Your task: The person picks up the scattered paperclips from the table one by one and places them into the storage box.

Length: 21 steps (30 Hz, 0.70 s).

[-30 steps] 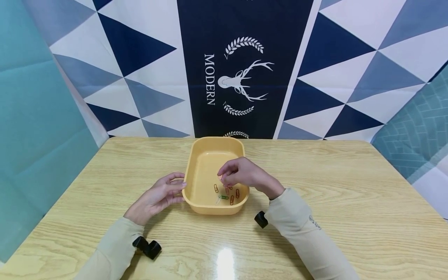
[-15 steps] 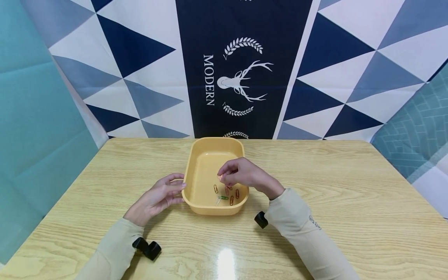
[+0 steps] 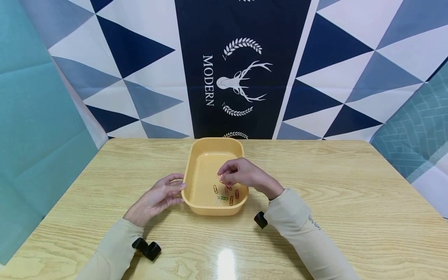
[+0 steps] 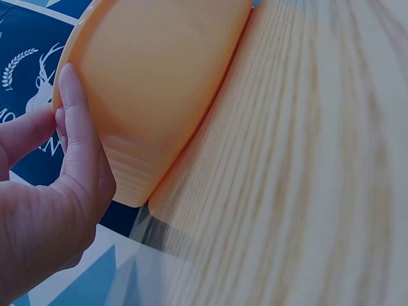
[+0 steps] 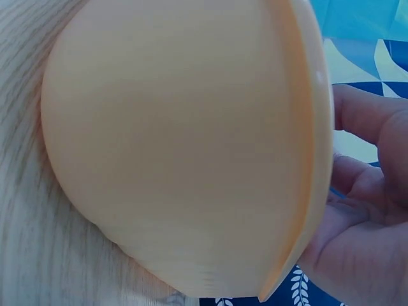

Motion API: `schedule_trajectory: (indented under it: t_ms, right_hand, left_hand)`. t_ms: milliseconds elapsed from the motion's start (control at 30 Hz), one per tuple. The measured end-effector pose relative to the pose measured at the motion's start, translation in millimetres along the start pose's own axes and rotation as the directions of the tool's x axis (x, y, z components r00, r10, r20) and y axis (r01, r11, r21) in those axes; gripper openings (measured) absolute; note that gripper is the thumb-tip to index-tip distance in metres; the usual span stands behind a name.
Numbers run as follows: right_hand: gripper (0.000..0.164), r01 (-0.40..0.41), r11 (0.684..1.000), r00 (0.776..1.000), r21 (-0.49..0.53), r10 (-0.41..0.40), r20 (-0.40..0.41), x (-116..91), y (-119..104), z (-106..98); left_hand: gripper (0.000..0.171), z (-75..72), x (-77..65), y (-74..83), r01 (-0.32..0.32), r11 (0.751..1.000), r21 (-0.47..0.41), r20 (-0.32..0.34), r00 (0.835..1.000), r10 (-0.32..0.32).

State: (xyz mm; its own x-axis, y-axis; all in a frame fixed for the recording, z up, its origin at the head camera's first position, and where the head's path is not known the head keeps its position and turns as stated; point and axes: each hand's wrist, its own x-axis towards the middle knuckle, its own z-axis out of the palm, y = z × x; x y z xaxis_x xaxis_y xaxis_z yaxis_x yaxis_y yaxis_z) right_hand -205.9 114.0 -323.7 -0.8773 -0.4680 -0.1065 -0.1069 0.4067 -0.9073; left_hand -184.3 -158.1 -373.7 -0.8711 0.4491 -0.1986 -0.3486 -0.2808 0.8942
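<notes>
A yellow plastic tub (image 3: 197, 175) stands on the table. My left hand (image 3: 157, 198) holds its left rim, thumb on the edge and fingers along the outer wall, as the left wrist view shows. Above the tub's inside, my right hand (image 3: 243, 173) pinches a small pinkish-red paper clip (image 3: 220, 177), mostly hidden by the fingers. Below lie several loose paper clips: a gold one (image 3: 215, 189), red ones (image 3: 231, 200), a green one (image 3: 224, 198) and a whitish one (image 3: 218, 201). In the right wrist view the tub's wall (image 5: 178, 140) hides the right fingertips.
The wooden table (image 3: 332, 194) extends on both sides of the tub. A patterned cloth (image 3: 147, 77) hangs behind its far edge. Black wrist mounts (image 3: 152, 251) sit at both sleeves.
My right fingertips have shifted very slightly around the paper clip. The left hand, the tub and the loose paper clips have stayed where they were.
</notes>
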Motion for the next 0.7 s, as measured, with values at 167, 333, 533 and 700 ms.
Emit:
schedule_trajectory:
  t_ms: [167,333,533,700]
  right_hand:
    - [0.015,-0.003,1.0,1.0,-0.004,0.003,-0.006,0.2,-0.1,0.4]
    - [0.015,-0.004,1.0,1.0,-0.006,0.004,-0.006,0.6,0.1,0.2]
    - [0.015,-0.002,1.0,1.0,-0.009,0.002,-0.008,1.0,0.2,0.2]
    - [0.017,-0.002,1.0,1.0,-0.014,0.002,-0.005,1.7,0.5,-0.4]
  left_hand:
    - [0.04,-0.4,-0.7,0.2,-0.001,1.0,0.011,-0.003,1.0,0.002]
    - [0.039,-0.8,-0.9,0.3,-0.001,1.0,0.025,-0.006,1.0,0.001]
    - [0.037,-0.4,-1.1,0.1,-0.006,1.0,0.023,-0.002,1.0,0.006]
    - [0.038,-0.5,-1.4,0.5,-0.002,1.0,0.024,0.001,1.0,0.002]
